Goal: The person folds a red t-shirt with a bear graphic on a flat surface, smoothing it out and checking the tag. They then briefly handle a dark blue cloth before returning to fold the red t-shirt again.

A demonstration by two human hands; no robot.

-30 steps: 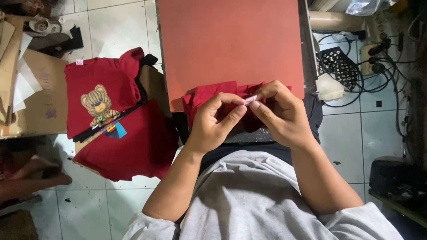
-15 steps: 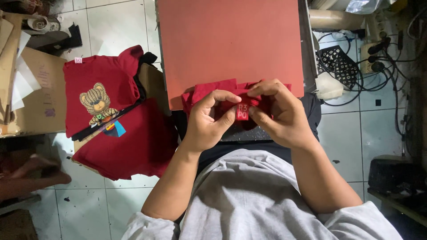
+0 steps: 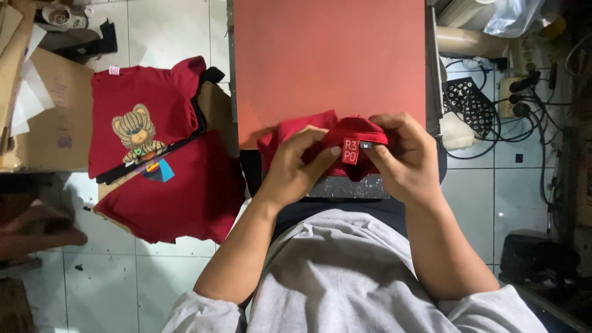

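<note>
A folded red shirt [image 3: 290, 131] lies at the near edge of the flat orange-red press pad [image 3: 330, 61]. My left hand [image 3: 293, 169] pinches the shirt's collar from the left, thumb beside the small red neck label [image 3: 349, 151]. From the right, my right hand [image 3: 404, 160] grips the same collar, fingers curled over its top edge. The label faces up between both thumbs.
A pile of red shirts [image 3: 166, 185], the top one printed with a bear [image 3: 137, 132], lies on cardboard on the tiled floor at left. Cables and a power strip [image 3: 518, 92] crowd the floor at right. Another person's foot [image 3: 37, 228] shows at far left.
The collar has been turned over: a small pale tag edge was pinched a second ago, and the red label now faces up. Both hands stay on the collar.
</note>
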